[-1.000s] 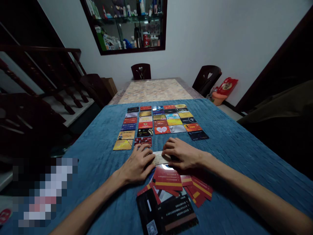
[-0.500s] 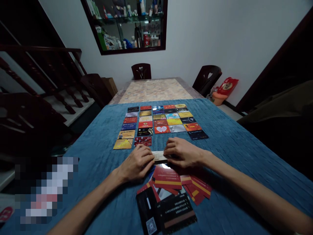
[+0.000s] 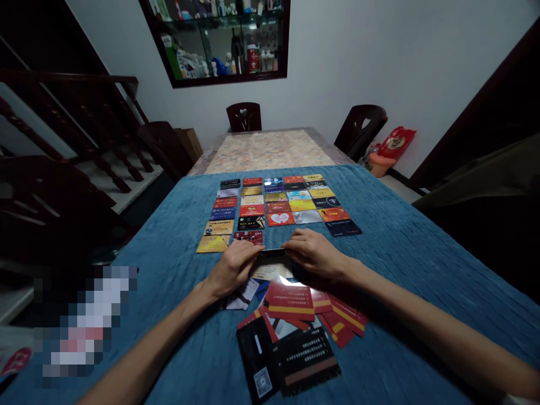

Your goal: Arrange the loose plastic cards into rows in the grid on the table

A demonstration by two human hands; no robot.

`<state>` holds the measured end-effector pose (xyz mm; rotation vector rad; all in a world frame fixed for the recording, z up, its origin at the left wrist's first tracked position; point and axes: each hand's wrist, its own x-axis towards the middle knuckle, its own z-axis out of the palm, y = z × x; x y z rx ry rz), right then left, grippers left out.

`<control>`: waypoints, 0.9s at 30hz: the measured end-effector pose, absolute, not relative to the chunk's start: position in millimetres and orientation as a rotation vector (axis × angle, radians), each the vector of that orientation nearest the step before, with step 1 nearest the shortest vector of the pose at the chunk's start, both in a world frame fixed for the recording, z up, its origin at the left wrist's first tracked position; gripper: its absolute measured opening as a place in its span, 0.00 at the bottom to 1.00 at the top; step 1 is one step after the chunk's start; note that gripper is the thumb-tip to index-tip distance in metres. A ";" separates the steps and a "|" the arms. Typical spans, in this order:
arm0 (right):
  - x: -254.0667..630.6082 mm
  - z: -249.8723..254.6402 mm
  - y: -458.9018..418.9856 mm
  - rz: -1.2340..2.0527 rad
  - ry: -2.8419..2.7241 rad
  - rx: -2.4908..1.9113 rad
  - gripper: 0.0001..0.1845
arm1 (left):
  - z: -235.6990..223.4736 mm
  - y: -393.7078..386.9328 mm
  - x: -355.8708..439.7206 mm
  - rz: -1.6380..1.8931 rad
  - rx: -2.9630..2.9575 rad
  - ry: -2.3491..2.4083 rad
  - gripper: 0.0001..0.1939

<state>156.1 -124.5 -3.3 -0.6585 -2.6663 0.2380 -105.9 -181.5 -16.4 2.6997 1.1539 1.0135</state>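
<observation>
Between my left hand (image 3: 236, 261) and my right hand (image 3: 314, 253), a dark card (image 3: 273, 252) is held by its two short ends and seen nearly edge-on. The fingers of both hands are closed on it. Just below it lies a cream card (image 3: 270, 271) with small print. Nearer to me is a loose heap of cards: red ones with a yellow stripe (image 3: 291, 302), a black card with a QR code (image 3: 257, 360) and a black card with white print (image 3: 306, 360). A pale card (image 3: 240, 295) shows beside my left wrist.
Beyond my hands, several cards lie face up in columns, among them a yellow card (image 3: 213, 244), a dark red card (image 3: 248, 237) and a dark blue card (image 3: 343, 227). A blue cloth (image 3: 400, 292) covers the near table. Chairs (image 3: 243, 117) stand around the table.
Both hands have risen slightly from the heap, and the dark card between them has lifted and tilted edge-on. The cream card and the pale card by my left wrist now show more.
</observation>
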 end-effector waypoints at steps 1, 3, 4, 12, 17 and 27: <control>155.8 -5.0 -124.3 0.245 -2.661 -0.676 0.13 | -16.7 -181.0 -106.1 1.008 2.693 1.160 0.17; 155.1 -7.7 -124.1 0.261 -2.646 -0.715 0.13 | -17.0 -180.2 -106.0 0.997 2.680 1.169 0.17; 154.8 -8.7 -124.1 0.269 -2.637 -0.736 0.13 | -17.0 -179.9 -105.8 0.992 2.674 1.171 0.18; 153.2 -9.5 -125.8 0.328 -2.598 -0.874 0.18 | -18.4 -179.9 -103.0 1.007 2.655 1.213 0.16; 152.5 -11.4 -124.2 0.324 -2.603 -0.908 0.16 | -19.5 -180.0 -102.3 1.087 2.692 1.179 0.16; 155.7 -11.5 -121.8 0.432 -2.404 -0.878 0.05 | -25.1 -180.9 -100.7 1.144 2.667 1.175 0.16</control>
